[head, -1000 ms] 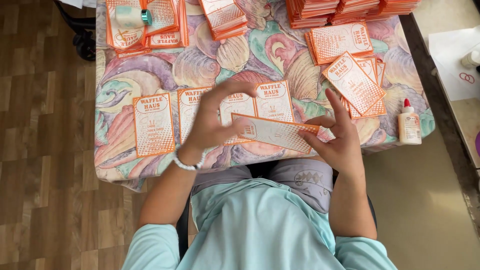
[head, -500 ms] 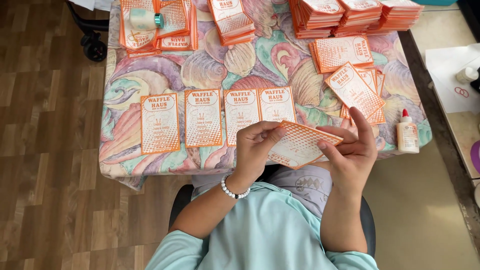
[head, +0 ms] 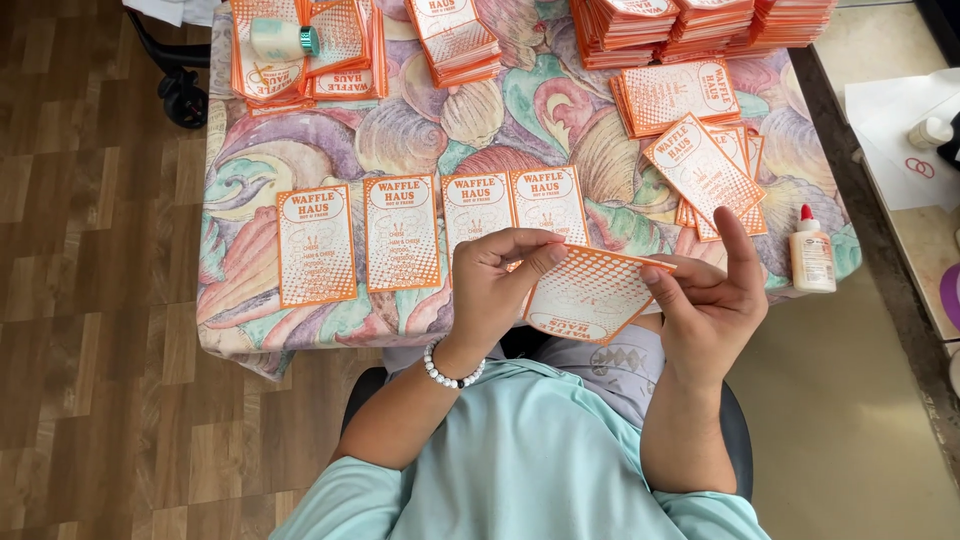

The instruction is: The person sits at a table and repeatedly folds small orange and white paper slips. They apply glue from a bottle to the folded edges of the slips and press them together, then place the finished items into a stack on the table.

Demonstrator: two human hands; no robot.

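Holding one orange-and-white paper sleeve [head: 590, 295] between both hands, above the lap and just off the near edge of the tabletop [head: 300, 330]. Left hand [head: 500, 285] pinched shut on the sleeve's left upper corner, thumb and fingers closed on paper; right hand [head: 710, 300] clamped on its right edge, index finger raised free.

Just beyond the left grip: four finished-looking sleeves [head: 400, 232] laid flat in a row, face up. Beyond the right grip: a loose fanned heap of flat sleeves [head: 705, 170], likely waiting. Farther off, at the far edge: tall stacks [head: 700, 20], so probably much left or much already bundled; cannot tell which.

Right of the right grip: glue bottle [head: 812, 255], upright at the tabletop's corner, near the edge. Open cloth between row and heap is narrow; free room mostly left of the row and over the lap.
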